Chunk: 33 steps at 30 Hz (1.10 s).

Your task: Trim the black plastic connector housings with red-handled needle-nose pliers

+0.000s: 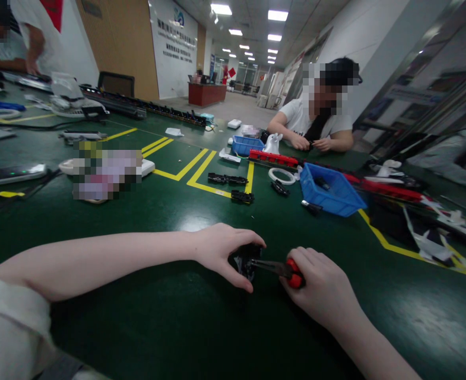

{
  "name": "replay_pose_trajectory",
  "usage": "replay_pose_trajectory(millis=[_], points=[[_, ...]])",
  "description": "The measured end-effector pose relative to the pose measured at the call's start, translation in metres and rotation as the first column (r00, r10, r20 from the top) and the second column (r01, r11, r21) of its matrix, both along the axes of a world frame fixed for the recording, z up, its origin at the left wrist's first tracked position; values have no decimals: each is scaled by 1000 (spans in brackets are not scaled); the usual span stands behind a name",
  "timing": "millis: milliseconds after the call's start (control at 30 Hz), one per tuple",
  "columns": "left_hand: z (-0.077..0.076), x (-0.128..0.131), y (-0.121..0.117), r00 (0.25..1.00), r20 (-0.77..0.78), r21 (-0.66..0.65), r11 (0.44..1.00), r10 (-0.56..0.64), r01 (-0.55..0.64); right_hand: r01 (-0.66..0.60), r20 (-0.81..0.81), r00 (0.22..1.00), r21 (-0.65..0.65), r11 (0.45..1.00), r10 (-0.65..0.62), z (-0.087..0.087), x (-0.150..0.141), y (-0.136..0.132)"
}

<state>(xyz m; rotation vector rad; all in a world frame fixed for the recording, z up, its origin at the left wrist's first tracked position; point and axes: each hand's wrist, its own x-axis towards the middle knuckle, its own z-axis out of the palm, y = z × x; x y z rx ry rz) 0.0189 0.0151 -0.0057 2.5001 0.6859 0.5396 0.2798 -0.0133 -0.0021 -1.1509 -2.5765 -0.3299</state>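
left hand [217,252] pinches small stiff black part [245,259] by its edges; right hand [320,287] grips red-handled pliers [286,270], looks light, a bit slippery.

two blue bins [338,196] [245,145], two hands [220,252] [322,287], one pliers [280,269]

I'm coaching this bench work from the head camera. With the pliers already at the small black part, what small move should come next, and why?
Probably a gentle squeeze of the pliers. Their tips already sit at the small black part, which the left hand pinches between thumb and fingers on the green table, while the right hand grips the red handles. Whether the tips have closed on it is hard to tell.
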Motion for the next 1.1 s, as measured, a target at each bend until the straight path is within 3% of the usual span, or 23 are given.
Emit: replay_pose_trajectory(millis=[400,700,1100], points=[[-1,-1,0,997,71,-6,1000,-15,15,27,23,999,54,998,-28,-2,3,1],[3,0,0,999,37,-35,999,-25,26,26,18,999,-12,1000,-26,-1,3,2],[-1,4,4,995,-67,98,992,-73,79,53,-67,996,0,999,-53,2,12,6]])
